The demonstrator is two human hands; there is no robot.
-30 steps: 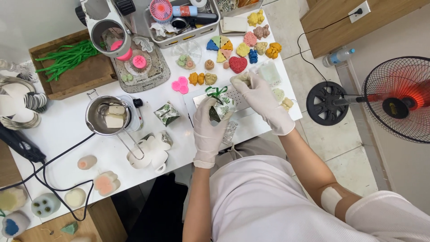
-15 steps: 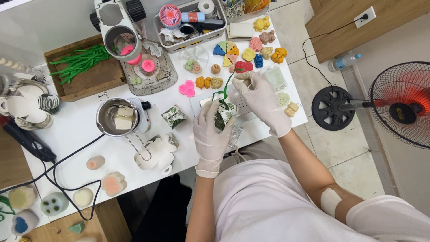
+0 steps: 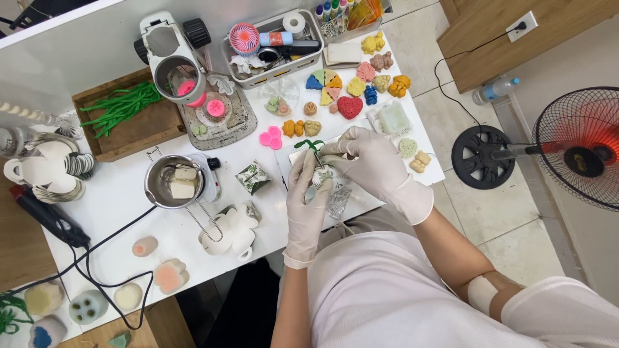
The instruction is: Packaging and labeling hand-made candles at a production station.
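Note:
Both of my hands wear white gloves and meet over the front edge of the white table (image 3: pixel 122 212). My left hand (image 3: pixel 307 196) grips a small clear bag (image 3: pixel 322 175) with a leaf print. A green twist tie (image 3: pixel 309 145) sticks up from the bag's top. My right hand (image 3: pixel 367 161) pinches the bag's neck just right of the tie. A second clear printed bag (image 3: pixel 338 201) lies flat under my hands.
Coloured shaped soaps (image 3: pixel 351 96) cover the table's far right. A metal pot with white blocks (image 3: pixel 175 182) sits on a small heater at centre left, beside a white flower mould (image 3: pixel 229 233). A wooden tray of green strips (image 3: pixel 126 113) and a basket (image 3: pixel 274 45) stand behind. A fan (image 3: pixel 580 145) stands on the floor.
The camera view shifted slightly. My hands stay together on the bag; my right hand has drawn in toward the bag's neck and the green tie now stands above it.

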